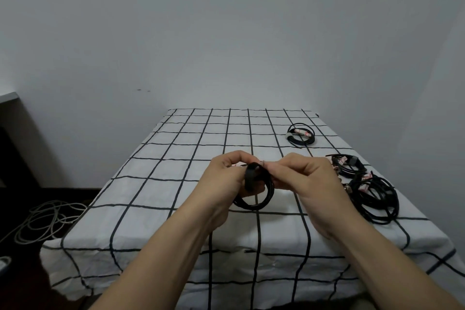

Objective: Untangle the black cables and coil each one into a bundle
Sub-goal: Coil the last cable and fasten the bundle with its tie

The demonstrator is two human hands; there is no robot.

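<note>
While both hands meet above the cloth (pixel 176 158), the coil (pixel 254 202) hangs between them, and the next move turns on that relation. The ring of black cable stands roughly upright. Its loop drops below the fingers toward the cloth, and its top is gathered where the two sets of fingertips come together. Whether its lowest turn touches the cloth I cannot tell. The left hand (pixel 231 178) is the nearer one, with fingers curled round the coil's top and left side, so it seems to carry the weight. A wide black strap (pixel 249 180) crosses the strands from top to bottom, just right of the left thumb. The right hand (pixel 304 176) is drawn narrow, its thumb and forefinger pinching what looks like the strap's free end at the coil's top, just beside the left fingertips. I judge the step to be binding this coil, with the strap not yet plainly closed. What matters next is likely the right hand's pull on that end across the strands while the left keeps the turns together. Just right of the right hand lies a small bundle (pixel 348 165). Nearer the person than that, a loose tangle (pixel 375 199) of black cable looks like work not yet done. Well beyond the right hand a far bundle (pixel 300 134) lies flat. Far left of the left hand, a pale cable (pixel 45 219) lies on the floor.
</note>
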